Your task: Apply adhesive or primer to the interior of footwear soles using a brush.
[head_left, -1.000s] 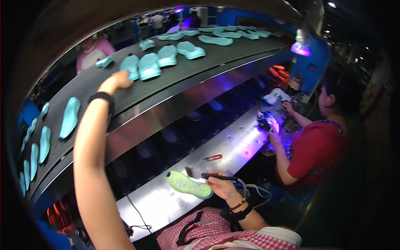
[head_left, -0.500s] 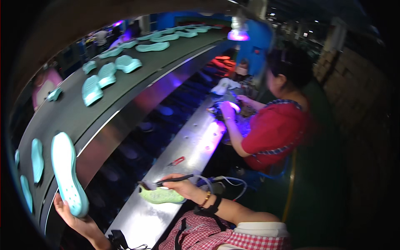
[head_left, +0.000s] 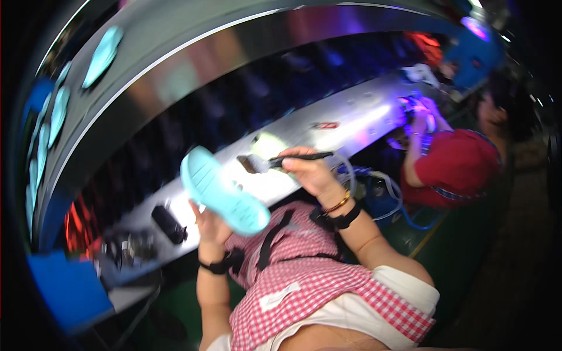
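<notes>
Left hand is wrapped around the heel end of a turquoise foam shoe sole, fingers curled behind it so you mostly just see the palm side and a black wristband below. The sole sits tilted up in front of the chest, ribbed face toward the camera, toe end pointing up-left, above the near edge of the shiny metal workbench.

Right hand pinches the black handle of a small flat brush between thumb and fingertips. The bristle end points left and hovers near the sole's upper edge; can't tell if it actually touches, the whole frame is pretty motion-blurred.

Behind the brush there's a pale greenish blob lying on the bench, too smeared to say what it is. A dark oblong thing sits on the bench further left, also hard to make out.

Up-left, more turquoise soles ride on a curved grey conveyor, several cut off by the dark rim.

Far right, a co-worker in a red shirt bends over a purple-lit spot on the bench, hands blurred.
</notes>
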Available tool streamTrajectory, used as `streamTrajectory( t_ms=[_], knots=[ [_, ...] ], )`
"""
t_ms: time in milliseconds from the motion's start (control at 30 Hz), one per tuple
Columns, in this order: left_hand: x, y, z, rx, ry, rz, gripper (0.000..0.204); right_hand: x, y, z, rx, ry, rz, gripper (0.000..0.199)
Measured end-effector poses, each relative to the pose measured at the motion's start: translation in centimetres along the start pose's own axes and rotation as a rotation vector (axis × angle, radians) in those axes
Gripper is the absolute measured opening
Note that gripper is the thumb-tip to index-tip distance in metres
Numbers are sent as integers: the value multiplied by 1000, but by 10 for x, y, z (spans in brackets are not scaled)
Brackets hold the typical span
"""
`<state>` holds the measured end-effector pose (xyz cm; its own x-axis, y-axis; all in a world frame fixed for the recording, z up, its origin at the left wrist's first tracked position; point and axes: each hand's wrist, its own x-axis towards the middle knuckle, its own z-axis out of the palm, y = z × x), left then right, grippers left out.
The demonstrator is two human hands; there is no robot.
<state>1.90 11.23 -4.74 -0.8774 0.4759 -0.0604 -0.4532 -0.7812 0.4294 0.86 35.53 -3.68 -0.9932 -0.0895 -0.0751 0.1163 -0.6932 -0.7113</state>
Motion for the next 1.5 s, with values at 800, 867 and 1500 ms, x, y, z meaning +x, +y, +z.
streamTrajectory(
  t_ms=[800,867,1500],
  knots=[
    [-2,10,3,91,431,345,75,11,8,89,-1119,-710,-118,20],
    [-5,16,6,49,302,257,77,11,-9,83,-1178,-830,91,21],
    [-8,18,22,15,241,486,81,-1,-16,96,-765,-750,-43,20]
  ],
)
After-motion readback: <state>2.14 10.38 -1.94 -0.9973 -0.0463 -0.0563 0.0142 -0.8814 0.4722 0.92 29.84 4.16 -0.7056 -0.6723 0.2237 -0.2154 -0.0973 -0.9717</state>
